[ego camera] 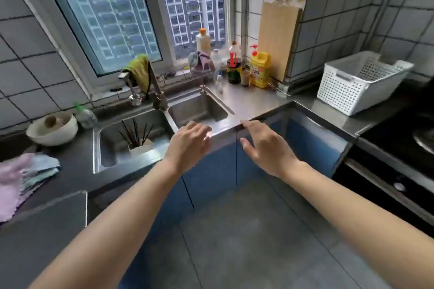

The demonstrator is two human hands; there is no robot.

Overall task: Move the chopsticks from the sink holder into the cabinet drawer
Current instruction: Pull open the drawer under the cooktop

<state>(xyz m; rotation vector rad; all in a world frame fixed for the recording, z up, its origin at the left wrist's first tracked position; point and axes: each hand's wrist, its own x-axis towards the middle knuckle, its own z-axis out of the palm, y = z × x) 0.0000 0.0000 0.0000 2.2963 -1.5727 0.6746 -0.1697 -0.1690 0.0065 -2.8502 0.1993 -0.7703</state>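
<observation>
Several dark chopsticks (133,132) stand fanned out in a pale holder (140,146) at the front of the left sink basin (105,148). My left hand (187,145) hovers with fingers apart over the counter's front edge, just right of that basin and apart from the chopsticks. My right hand (265,148) is held out beside it, fingers spread, its fingertips at the counter edge above the blue cabinet fronts (211,171). Both hands hold nothing. The blue cabinet fronts are all closed.
A tap (156,87) with a green cloth stands between the basins. Bottles (234,65) and a yellow detergent jug (259,69) crowd the back corner. A white basket (357,82) sits right, a stove (411,138) beyond. A bowl (52,128) and folded cloths (23,178) lie left.
</observation>
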